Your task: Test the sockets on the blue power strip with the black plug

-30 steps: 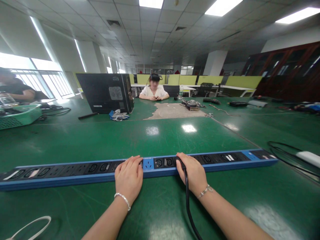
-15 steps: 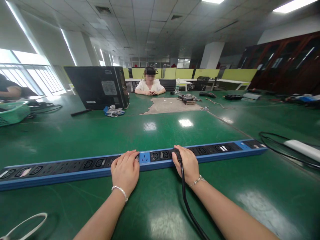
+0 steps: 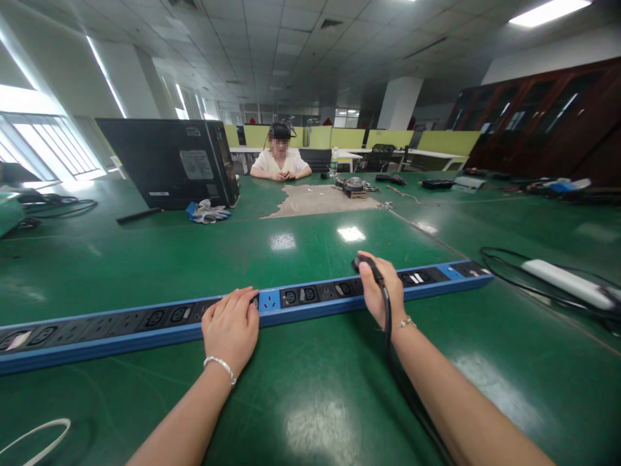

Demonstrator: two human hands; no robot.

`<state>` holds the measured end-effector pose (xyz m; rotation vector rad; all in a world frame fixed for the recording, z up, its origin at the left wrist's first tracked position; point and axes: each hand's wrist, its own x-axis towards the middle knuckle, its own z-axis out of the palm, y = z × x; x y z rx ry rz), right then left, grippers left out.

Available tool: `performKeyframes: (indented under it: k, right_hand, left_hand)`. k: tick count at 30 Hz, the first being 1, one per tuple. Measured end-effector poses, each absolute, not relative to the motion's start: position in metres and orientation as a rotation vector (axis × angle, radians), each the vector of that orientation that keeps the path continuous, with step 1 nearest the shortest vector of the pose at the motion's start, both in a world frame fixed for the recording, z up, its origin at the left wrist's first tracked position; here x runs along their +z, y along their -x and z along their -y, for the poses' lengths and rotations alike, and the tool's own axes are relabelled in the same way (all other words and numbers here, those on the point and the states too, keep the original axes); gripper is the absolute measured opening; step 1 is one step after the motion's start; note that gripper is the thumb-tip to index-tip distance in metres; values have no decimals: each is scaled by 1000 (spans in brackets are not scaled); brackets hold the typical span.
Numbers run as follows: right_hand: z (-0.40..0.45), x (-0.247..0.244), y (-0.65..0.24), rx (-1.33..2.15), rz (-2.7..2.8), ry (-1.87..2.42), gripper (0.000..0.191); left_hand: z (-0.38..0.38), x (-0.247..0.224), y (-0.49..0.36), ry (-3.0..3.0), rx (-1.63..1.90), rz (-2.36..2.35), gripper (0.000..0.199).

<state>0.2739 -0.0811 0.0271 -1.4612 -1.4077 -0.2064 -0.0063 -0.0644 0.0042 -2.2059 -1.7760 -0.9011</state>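
Note:
A long blue power strip (image 3: 301, 314) with a row of black sockets lies across the green table. My left hand (image 3: 231, 329) rests over the strip, left of its blue socket (image 3: 270, 300), the fingers close together and bent across its top. Its fingertips reach the far edge. My right hand (image 3: 384, 288) is closed around a black plug (image 3: 369, 266) on a thick black cable (image 3: 388, 317). The plug is raised above the strip, right of the middle, and the cable runs down toward the lower right.
A black computer case (image 3: 165, 165) stands at the back left beside blue-and-grey gloves (image 3: 207, 212). A person (image 3: 280, 158) sits across the table. At the right lie a white power strip (image 3: 567, 283) and black cables. A white loop (image 3: 41, 430) is at the lower left.
My right hand has lifted the black plug off the strip's sockets and moved it up and to the right. My left hand stays on the strip. The view has shifted slightly right.

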Motion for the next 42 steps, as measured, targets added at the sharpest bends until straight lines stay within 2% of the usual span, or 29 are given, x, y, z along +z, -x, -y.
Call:
performKeyframes:
  k: [4, 9, 22, 30, 42]
  right_hand:
    - [90, 20, -341, -83, 1210, 1671, 48]
    - [98, 4, -378, -6, 1213, 1787, 47]
    - [94, -6, -371, -275, 1485, 1797, 39]
    - [103, -12, -373, -344, 1539, 1849, 45]
    - [100, -13, -374, -377, 1506, 1925, 39]
  left_hand:
    - [65, 5, 6, 2209, -905, 1780, 29]
    - [65, 6, 6, 2224, -907, 1794, 30]
    - [65, 6, 6, 2224, -913, 1795, 29]
    - [65, 5, 6, 2215, -903, 1785, 30]
    - [64, 4, 5, 2193, -870, 1767, 31]
